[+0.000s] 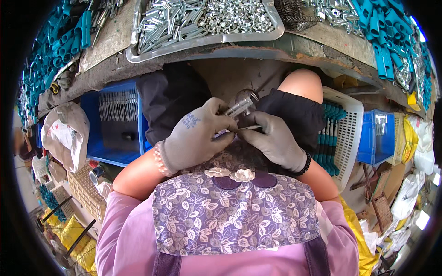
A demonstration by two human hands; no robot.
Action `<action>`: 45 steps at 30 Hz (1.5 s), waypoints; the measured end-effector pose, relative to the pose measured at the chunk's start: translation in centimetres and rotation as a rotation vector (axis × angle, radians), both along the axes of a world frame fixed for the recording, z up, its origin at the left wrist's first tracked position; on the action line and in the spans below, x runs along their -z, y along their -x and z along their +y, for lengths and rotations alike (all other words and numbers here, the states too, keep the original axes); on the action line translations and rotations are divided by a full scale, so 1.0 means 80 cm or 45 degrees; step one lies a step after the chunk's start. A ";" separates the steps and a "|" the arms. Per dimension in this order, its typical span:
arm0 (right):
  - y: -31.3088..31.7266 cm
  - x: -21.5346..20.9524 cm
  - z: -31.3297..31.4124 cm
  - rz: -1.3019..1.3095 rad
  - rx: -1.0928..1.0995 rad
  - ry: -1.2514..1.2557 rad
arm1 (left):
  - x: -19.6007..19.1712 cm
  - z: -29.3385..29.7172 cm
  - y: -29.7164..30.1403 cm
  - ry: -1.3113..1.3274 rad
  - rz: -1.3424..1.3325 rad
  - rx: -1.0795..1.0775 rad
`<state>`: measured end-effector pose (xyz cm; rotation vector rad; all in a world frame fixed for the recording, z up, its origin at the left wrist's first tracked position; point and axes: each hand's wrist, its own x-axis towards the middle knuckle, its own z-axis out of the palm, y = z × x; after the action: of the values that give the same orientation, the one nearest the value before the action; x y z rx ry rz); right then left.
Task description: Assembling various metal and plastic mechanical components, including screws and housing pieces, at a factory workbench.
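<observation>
Head view: the left hand [195,138] and right hand [274,138], both in grey gloves, meet over the lap. Left fingers [221,112] pinch a shiny metal part [242,105]; right fingers [248,131] pinch a thin metal pin [251,127] just beside it. Far off, a metal tray [138,50] of hardware rests on the surface [322,46].
</observation>
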<state>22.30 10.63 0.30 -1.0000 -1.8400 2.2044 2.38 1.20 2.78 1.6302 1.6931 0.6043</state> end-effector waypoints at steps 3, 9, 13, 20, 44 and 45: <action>-0.025 -0.017 0.023 -0.071 0.156 -0.503 | -0.008 -0.010 0.027 -0.094 -0.371 0.145; -0.045 -0.032 0.047 -0.022 0.579 -0.507 | -0.001 -0.036 0.035 0.247 -0.887 -0.391; -0.022 -0.033 0.040 -0.003 0.369 -0.506 | 0.006 -0.033 0.037 0.314 -1.026 -0.340; 0.005 -0.030 0.031 0.082 0.200 -0.300 | 0.011 -0.031 0.030 0.378 -1.346 -0.400; 0.024 -0.016 0.021 0.347 0.081 -0.760 | 0.025 -0.019 0.037 0.397 -1.485 -0.270; 0.027 -0.019 0.018 0.300 0.112 -0.808 | 0.026 -0.018 0.035 0.408 -1.472 -0.305</action>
<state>20.17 12.10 1.80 -0.6428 -2.1081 1.4427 -0.42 -0.23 0.68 0.5831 1.0012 1.0509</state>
